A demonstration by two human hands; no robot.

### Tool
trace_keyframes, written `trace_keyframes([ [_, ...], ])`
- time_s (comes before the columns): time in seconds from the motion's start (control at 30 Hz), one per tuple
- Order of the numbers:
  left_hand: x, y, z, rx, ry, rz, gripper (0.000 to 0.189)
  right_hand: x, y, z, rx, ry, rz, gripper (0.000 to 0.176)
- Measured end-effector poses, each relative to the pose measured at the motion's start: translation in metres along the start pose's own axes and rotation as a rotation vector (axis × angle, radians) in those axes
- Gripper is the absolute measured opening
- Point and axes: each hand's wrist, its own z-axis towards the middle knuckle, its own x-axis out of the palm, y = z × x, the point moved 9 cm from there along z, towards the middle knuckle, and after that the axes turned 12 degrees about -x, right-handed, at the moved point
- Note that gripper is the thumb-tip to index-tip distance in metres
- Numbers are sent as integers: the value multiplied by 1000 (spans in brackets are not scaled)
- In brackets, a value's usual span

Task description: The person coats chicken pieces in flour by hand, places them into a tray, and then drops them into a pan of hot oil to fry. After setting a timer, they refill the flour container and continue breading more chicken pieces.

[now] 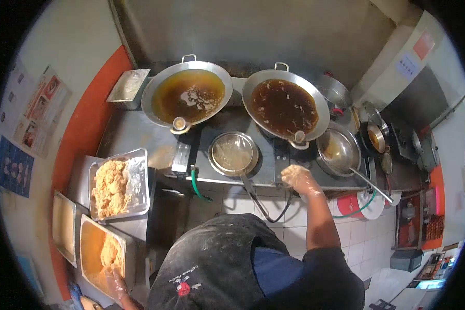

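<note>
My left hand (pixel 118 287), in a clear, coated glove, reaches into a deep metal pan (pixel 90 258) of orange-brown coating at the lower left. Its fingers close on the lower end of a breaded piece (pixel 111 251). My right hand (pixel 298 179), gloved and caked with pale batter, is curled closed over the stove's front edge. Whatever it may hold is hidden. To its left, a round mesh strainer (pixel 233 153) rests on the stove, handle toward me. Just right of that hand stands a metal bowl (pixel 339 150) with a long-handled ladle (pixel 369 183) in it.
Two large woks of oil, the left wok (pixel 152 111) and the right wok (pixel 323 106), stand at the back. A tray (pixel 139 178) heaped with breaded pieces sits left, beside a shallow pan (pixel 64 227). A green hose (pixel 195 183) hangs in front; a red bucket (pixel 352 204) stands below right.
</note>
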Motion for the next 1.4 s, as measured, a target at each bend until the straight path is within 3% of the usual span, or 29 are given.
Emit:
trace_keyframes([
  [0.03, 6, 7, 3, -12, 60, -109, 66, -30, 34, 2, -350, -215, -207, 22],
  [0.07, 7, 10, 5, -32, 80, -122, 69, -55, 32, 12, -338, -330, 137, 20],
  [0.1, 8, 14, 8, -53, 100, -135, 71, -85, 70, 20, -495, -376, -297, 18],
  [0.13, 10, 18, 9, -64, 110, -128, 71, -113, 74, 38, -415, -470, -83, 19],
  [0.17, 6, 16, 10, -3, 47, -115, 73, -144, 75, 56, -382, -582, -158, 21],
  [0.2, 5, 13, 8, 54, -15, -104, 74, -163, 59, 81, -200, -583, 93, 20],
  [0.23, 9, 19, 10, 54, -46, -136, 77, -185, 52, 116, -339, -632, -278, 11],
  [0.27, 7, 21, 6, 27, -34, -128, 77, -201, 34, 150, -315, -657, -374, 8],
  [0.3, 2, 12, 1, 23, 47, -82, 75, -211, 22, 176, -242, -670, -306, 19],
  [0.33, -5, -3, -7, 21, 127, -36, 74, -220, 22, 195, -217, -605, -300, 26],
  [0.4, 20, 53, 25, 86, 43, 11, 71, -232, 1, 245, -193, -549, -616, 31],
  [0.47, 26, 68, 33, 63, 28, -6, 68, -235, -70, 312, -175, -390, -867, 37],
  [0.5, 21, 61, 27, 9, 54, -48, 68, -242, -50, 290, -15, -459, -558, 36],
  [0.53, 19, 56, 24, -82, 100, -151, 66, -244, -66, 312, 30, -509, -668, 33],
  [0.6, 17, 55, 20, -100, 106, -200, 64, -242, -91, 346, -11, -412, -805, 30],
  [0.67, 19, 60, 24, -60, 100, -197, 60, -237, -95, 345, 91, -326, -594, 26],
  [0.73, 18, 55, 18, -78, 101, -230, 58, -239, -92, 345, 174, -406, -396, 22],
  [0.77, 15, 47, 14, -84, 98, -265, 56, -244, -123, 374, -2, -434, -601, 19],
  [0.9, 13, 42, 12, -176, 166, -279, 57, -246, -121, 385, 23, -401, -668, 23],
  [0.97, 9, 47, 16, -124, 105, -111, 61, -246, -123, 379, 110, -414, -370, 28],
  [1.0, 12, 52, 18, -122, 106, -110, 61, -247, -133, 384, 112, -414, -369, 28],
  [1.1, 11, 57, 21, -140, 14, -17, 64, -265, -137, 395, 78, -445, -627, 26],
  [1.17, 14, 58, 19, -156, 95, -138, 64, -262, -137, 405, 54, -213, -876, 36],
  [1.2, 16, 62, 21, -155, 95, -138, 64, -268, -126, 401, 54, -214, -876, 36],
  [1.27, 12, 64, 24, -89, 4, -12, 65, -303, -69, 378, -199, -442, -814, 34],
  [1.33, 8, 53, 21, -92, 46, 23, 64, -327, 39, 309, -203, -829, -443, 23],
  [1.4, 9, 49, 21, -95, 89, 61, 63, -338, 90, 273, -454, -970, -82, 27],
])
